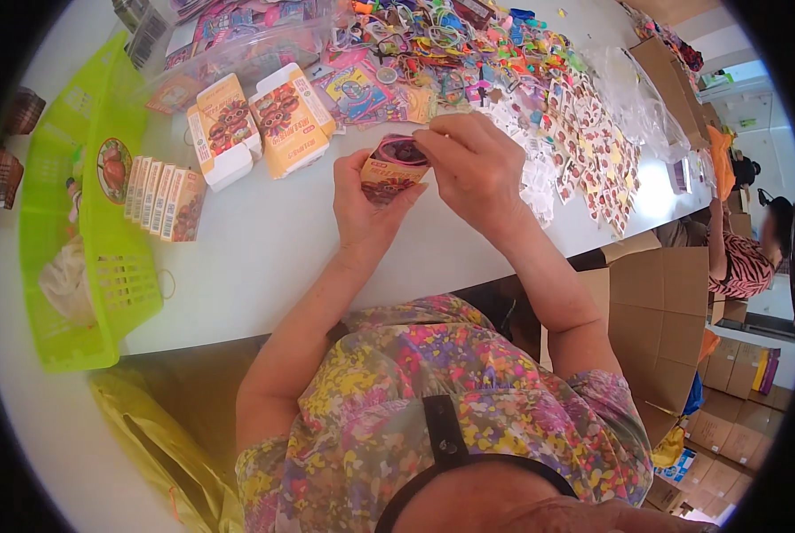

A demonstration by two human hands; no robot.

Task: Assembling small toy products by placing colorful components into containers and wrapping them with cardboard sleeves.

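My left hand (359,200) is wrapped round a small yellow-orange printed box (389,180), tilted above the white table. The top of this box is open, and something dark with a pink edge (401,149) shows inside. At the opening, the fingers of my right hand (476,169) are pinched together against the rim; what they grip is hidden. Left of my hands stand two larger printed cartons (226,131) with white flaps. Farther left, several small boxes (165,200) like the held one are lined up in a row.
A lime-green plastic basket (131,275) stands at the left edge. Behind lie a clear bin (238,64) of packets and a heap of colourful trinkets (460,44). Small printed cards (600,155) spread to the right. Beyond an open cardboard box (659,293) is another person (746,271).
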